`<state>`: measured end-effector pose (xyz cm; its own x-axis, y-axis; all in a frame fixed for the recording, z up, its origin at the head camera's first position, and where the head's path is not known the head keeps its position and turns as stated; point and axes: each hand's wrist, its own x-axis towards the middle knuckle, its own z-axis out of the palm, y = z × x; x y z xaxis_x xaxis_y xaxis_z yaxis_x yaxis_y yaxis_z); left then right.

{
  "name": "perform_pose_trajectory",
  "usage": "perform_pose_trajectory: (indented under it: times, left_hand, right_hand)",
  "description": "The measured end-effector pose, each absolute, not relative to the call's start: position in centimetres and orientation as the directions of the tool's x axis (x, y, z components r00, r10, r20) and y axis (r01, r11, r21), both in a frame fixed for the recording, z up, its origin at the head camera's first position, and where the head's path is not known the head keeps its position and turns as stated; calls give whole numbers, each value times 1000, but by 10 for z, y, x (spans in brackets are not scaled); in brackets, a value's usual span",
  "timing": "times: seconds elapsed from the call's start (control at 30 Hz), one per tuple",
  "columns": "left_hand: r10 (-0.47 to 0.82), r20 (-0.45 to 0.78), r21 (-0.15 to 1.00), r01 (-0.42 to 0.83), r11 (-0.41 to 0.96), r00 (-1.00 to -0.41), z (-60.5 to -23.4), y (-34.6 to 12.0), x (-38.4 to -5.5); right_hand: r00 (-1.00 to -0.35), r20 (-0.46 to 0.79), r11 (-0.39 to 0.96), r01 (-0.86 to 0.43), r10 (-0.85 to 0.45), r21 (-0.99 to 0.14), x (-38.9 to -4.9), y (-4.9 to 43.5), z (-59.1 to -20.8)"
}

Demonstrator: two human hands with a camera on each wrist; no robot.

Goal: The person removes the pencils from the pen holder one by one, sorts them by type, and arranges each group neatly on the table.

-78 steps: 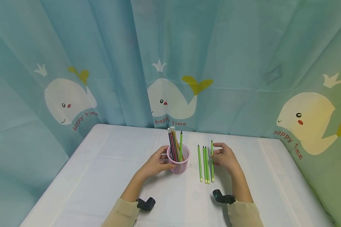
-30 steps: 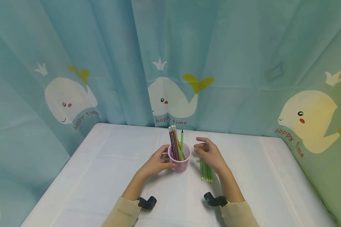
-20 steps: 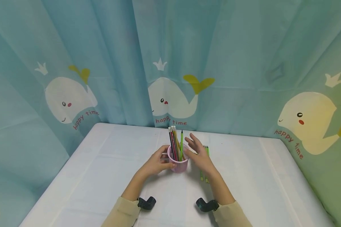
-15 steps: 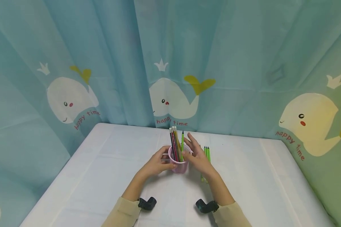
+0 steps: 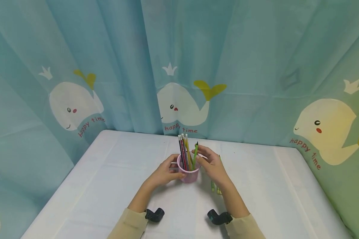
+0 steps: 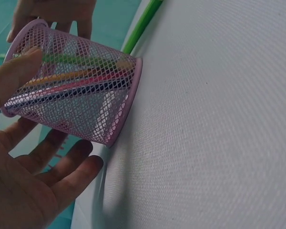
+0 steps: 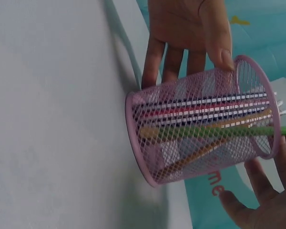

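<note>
A pink mesh pencil cup (image 5: 189, 178) stands upright on the table, holding several dark, red and yellow pencils (image 5: 183, 151) and one green pencil (image 5: 195, 156). My left hand (image 5: 164, 171) grips the cup from the left, thumb on the near side and fingers behind. At the cup's right rim, my right hand (image 5: 213, 166) pinches the upper part of the green pencil, which leans right with its dark tip up. Through the mesh (image 7: 181, 138), the green pencil's pale end shows low inside the cup. Several green pencils (image 5: 213, 187) lie on the table, partly hidden under my right hand and wrist.
The white table (image 5: 113, 186) reaches back to a blue curtain (image 5: 251, 66) printed with whales. Black camera mounts (image 5: 219, 217) sit on both wrists at the cuffs of beige sleeves (image 5: 245, 228).
My right hand has left the green pencils on the table and moved left to the cup. The green pencil inside has tipped rightward. My left hand stays on the cup.
</note>
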<state>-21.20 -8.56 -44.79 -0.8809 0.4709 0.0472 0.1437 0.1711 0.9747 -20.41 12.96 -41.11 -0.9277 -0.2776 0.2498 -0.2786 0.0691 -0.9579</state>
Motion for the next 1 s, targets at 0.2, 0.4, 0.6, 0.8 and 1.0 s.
perform_pose_trajectory:
  times: [0.2, 0.4, 0.6, 0.8, 1.0]
  left_hand:
    - [472, 57, 972, 156, 173, -880, -460, -86, -217]
    - [477, 54, 972, 155, 175, -877, -459, -86, -217]
    - [490, 56, 980, 143, 142, -870, -447, -86, -211]
    - [498, 41, 980, 132, 149, -866, -429, -86, -205]
    - [511, 50, 979, 143, 143, -858, -429, -87, -205]
  right_hand:
    - [-938, 231, 144, -274, -259, -951, -204, 133, -409]
    - [-951, 223, 150, -257, -214, -955, -203, 136, -407]
    - [-960, 224, 132, -247, -167, -960, -205, 141, -409]
    - [-958, 249, 126, -267, -142, -955, -211, 149, -418]
    - [-956, 262, 29, -268, -132, -963, -208, 152, -408]
